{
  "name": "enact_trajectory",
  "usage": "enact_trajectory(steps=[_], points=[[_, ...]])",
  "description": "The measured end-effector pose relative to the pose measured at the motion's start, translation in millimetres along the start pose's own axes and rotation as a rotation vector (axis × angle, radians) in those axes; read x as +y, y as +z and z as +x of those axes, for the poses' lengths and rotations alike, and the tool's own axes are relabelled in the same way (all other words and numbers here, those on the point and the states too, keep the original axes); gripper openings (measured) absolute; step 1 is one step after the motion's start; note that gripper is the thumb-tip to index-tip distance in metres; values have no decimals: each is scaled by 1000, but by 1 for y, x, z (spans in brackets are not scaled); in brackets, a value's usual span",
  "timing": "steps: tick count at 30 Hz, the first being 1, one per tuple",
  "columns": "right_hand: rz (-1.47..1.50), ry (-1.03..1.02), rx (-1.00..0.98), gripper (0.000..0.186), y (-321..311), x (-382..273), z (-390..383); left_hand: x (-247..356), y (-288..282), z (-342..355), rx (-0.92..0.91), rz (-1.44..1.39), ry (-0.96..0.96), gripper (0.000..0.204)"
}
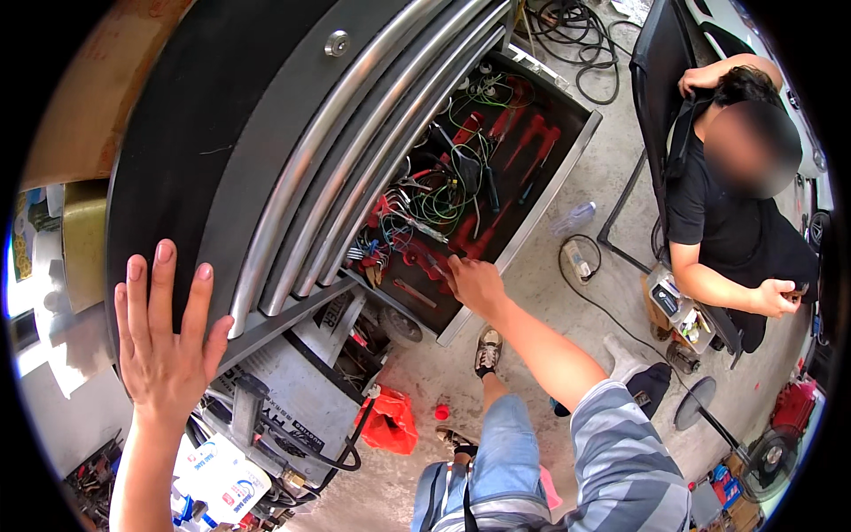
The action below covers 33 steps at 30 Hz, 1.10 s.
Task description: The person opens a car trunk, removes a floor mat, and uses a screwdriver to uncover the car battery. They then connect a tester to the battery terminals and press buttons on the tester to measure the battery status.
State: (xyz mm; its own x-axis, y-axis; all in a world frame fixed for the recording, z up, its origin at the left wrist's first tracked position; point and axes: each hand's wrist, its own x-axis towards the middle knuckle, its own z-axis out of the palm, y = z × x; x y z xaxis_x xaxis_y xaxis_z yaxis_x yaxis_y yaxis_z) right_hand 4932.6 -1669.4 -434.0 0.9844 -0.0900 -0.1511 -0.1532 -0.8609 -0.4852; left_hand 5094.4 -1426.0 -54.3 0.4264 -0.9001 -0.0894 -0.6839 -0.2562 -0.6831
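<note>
My left hand (168, 341) lies with fingers spread and extended on the dark front of a tool cabinet (160, 168), left of its long curved silver handles (363, 97). Below those handles a drawer (556, 195) is pulled out, holding tangled green wires (461, 182), red-handled tools (532, 142), pliers and other small tools. My right hand (474, 288) reaches into the near part of that drawer, fingers curled closed at some red and metal tools; exactly what they grip is too small to tell. A wrench (412, 293) lies just left of that hand.
A person (683, 213) sits at the right in a black chair, holding a small object. Cables (585, 35), a plastic bottle (572, 217) and a power strip (581, 262) lie on the concrete floor (576, 337). A metal machine (284, 408) and red bag (390, 417) stand below the cabinet; cardboard (106, 62) is upper left.
</note>
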Motion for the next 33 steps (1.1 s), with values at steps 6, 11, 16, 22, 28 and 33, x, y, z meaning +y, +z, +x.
enact_trajectory(steps=[6,11,16,22,28,33], points=[[-11,80,-64,22,-3,20,-35,2,1,2,27,-5,2,53],[-16,80,-7,19,-10,30,-59,-1,0,0,6,2,2,53],[224,150,7,22,-23,33,-61,-2,3,-1,21,11,14,53],[-11,345,475,24,-81,100,-14,0,1,0,4,-3,14,53],[-690,525,-115,70,-137,140,24,1,-4,8,5,-27,18,54],[-586,625,-178,67,-130,155,56,0,-4,8,-1,-16,20,55]])
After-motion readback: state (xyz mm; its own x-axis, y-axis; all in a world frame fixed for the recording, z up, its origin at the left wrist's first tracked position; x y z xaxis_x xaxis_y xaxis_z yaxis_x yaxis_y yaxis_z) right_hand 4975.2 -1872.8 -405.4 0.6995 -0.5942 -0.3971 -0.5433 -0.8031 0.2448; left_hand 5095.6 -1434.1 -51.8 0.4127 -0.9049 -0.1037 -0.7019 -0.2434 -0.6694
